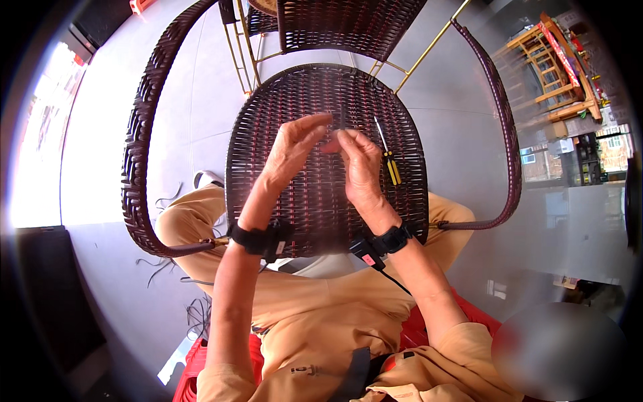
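Observation:
Both bare hands are over the seat of a dark brown woven chair (295, 201). My left hand (289, 149) has its fingers stretched toward the right, slightly apart, with nothing visible in them. Close beside it, my right hand (362, 164) is closed in a pinch, thumb and fingertips together. A thin, blurred dark piece seems to stand up from those fingertips, but against the dark weave I cannot make out what it is. Just right of my right hand, a screwdriver (392, 166) with a yellow and black handle lies on the seat, its shaft pointing away.
Woven armrests (144, 134) curve round both sides, joined to gold-coloured metal rods (429, 53). The woven backrest (348, 27) is at the far side. Dark loose strands (161, 264) lie on the grey floor at left. Wooden frames (556, 74) stand far right.

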A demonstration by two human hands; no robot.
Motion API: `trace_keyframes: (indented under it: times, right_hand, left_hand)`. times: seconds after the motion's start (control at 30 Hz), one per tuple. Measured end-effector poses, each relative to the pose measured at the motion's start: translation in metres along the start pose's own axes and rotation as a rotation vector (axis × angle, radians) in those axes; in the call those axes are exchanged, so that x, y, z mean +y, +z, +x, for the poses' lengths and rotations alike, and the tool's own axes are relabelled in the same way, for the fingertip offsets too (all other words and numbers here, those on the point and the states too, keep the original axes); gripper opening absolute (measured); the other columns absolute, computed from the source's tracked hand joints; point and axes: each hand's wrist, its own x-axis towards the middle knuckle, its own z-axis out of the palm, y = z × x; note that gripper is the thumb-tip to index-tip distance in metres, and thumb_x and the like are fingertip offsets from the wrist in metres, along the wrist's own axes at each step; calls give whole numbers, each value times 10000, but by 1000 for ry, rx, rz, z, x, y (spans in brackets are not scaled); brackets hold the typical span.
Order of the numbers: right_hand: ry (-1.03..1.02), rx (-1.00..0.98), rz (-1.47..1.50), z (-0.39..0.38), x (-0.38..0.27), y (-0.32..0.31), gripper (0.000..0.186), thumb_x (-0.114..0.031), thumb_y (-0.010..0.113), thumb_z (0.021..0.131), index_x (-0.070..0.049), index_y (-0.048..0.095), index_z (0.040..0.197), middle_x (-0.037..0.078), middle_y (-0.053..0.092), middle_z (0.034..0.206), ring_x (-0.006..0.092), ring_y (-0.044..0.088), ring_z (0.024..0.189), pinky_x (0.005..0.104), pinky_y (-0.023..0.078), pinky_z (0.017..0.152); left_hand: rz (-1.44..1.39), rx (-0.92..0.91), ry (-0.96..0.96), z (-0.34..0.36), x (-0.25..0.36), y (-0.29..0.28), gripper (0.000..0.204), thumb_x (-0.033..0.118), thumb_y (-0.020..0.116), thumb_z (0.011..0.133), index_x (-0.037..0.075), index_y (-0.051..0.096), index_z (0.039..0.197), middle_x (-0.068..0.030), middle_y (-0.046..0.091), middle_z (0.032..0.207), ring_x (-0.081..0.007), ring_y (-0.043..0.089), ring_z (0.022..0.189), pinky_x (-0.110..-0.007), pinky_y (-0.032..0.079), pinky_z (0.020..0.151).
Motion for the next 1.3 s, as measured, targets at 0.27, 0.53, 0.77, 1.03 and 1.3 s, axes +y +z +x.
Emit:
trace_keyframes:
  times: [0.27, 0.53, 0.77, 1.03, 1.3]
  right_hand:
    - [-66, 99, 61, -13, 14, 8, 175, -85, 610, 902, 28, 667, 1023, 35, 647, 962, 75, 569, 874, 226, 463, 796]
    - [-90, 48, -19, -15, 26, -2, 135, -40, 611, 882, 27, 661, 988, 52, 660, 951, 105, 600, 863, 228, 463, 774]
    - [-526, 173, -904, -16, -33, -51, 256, -74, 657, 815, -14, 621, 1061, 113, 583, 975, 236, 595, 871, 330, 492, 752]
    - [-263, 10, -1461, -6, -27, -93, 402, -62, 664, 810, 41, 538, 1178, 157, 520, 950, 322, 568, 847, 398, 482, 738]
    - [-333, -83, -1255, 8, -30, -74, 302, 3, 568, 840, 22, 563, 1141, 147, 507, 894, 305, 585, 771, 387, 494, 677]
  left_hand:
    - [-424, 155, -178, -5, 2, 32, 196, 148, 636, 876, -17, 667, 978, -54, 678, 895, -89, 603, 810, -232, 476, 765]
    - [-550, 243, -130, -9, -9, 38, 103, 112, 582, 917, 37, 651, 898, -130, 693, 931, -166, 657, 804, -298, 524, 782]
    - [-568, 284, 76, -6, 26, 31, 115, 125, 568, 932, 19, 592, 895, -55, 631, 717, -150, 641, 651, -333, 513, 825]
    - [-342, 328, -39, 22, 9, 17, 149, 131, 535, 941, 40, 568, 828, 5, 519, 593, -68, 455, 438, -198, 385, 407]
    - [-213, 380, -363, 10, -31, 34, 123, 98, 561, 864, 6, 586, 785, -14, 509, 549, -75, 407, 412, -220, 295, 384]
